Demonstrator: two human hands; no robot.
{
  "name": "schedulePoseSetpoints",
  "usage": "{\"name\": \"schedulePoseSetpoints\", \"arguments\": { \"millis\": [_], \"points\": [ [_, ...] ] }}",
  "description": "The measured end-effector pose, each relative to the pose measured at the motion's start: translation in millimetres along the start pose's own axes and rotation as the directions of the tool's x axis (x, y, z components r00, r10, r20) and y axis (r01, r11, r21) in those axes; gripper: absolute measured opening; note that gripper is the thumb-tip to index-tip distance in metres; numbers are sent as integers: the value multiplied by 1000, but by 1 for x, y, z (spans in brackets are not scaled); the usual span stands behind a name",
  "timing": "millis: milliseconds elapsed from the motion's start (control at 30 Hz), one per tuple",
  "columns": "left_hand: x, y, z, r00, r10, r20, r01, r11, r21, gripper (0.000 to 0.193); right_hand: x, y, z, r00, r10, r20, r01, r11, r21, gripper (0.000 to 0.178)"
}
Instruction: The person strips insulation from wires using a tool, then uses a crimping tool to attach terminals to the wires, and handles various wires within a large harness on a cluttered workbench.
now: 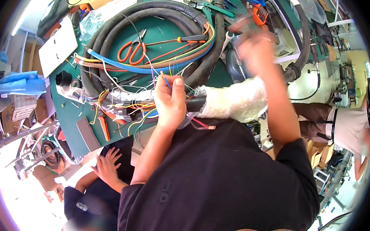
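My left hand is closed, thumb against forefinger, on a thin blue wire that sticks up from the pinch. Around it fan out several thin wires in white, purple, green and yellow. My right hand is raised at the far right of the bench and smeared by motion, so its fingers and anything in them cannot be made out. Between my arms lies a thick black cable wrapped in clear film. Just beyond my left hand, thicker blue, brown and yellow-green cores cross the coiled black cable.
Inside the coil lie red-handled scissors and a screwdriver. Green-handled pliers and an orange meter are at the back. A dark flat case and an orange-handled tool lie near the front edge. Co-workers are at left and right.
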State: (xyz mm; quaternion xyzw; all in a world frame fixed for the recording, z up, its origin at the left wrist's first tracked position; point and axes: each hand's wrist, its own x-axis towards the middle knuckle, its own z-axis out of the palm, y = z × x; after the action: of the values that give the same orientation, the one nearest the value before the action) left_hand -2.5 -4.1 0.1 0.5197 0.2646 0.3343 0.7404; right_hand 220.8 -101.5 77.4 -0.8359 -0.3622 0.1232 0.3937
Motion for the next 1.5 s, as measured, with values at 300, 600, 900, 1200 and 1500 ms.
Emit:
{"name": "schedulePoseSetpoints", "arguments": {
  "millis": [300,600,900,1200,1500],
  "points": [
    [11,2,-1,999,-26,43,35,969,-246,19,-6,-38,-47,981,-170,94,154,975,161,49],
    [12,7,3,999,-49,4,49,980,-194,18,-25,-29,19,929,-115,351,14,960,279,37],
    [12,5,5,999,-37,11,39,986,-164,13,-35,-49,84,952,-83,294,-90,842,532,25],
    [10,2,3,999,-20,30,24,988,-153,13,-32,-57,87,947,-50,319,-126,852,509,23],
    [11,4,5,1000,-9,26,14,982,-188,13,-32,-55,89,945,-14,327,-179,816,550,22]
  ]
}}
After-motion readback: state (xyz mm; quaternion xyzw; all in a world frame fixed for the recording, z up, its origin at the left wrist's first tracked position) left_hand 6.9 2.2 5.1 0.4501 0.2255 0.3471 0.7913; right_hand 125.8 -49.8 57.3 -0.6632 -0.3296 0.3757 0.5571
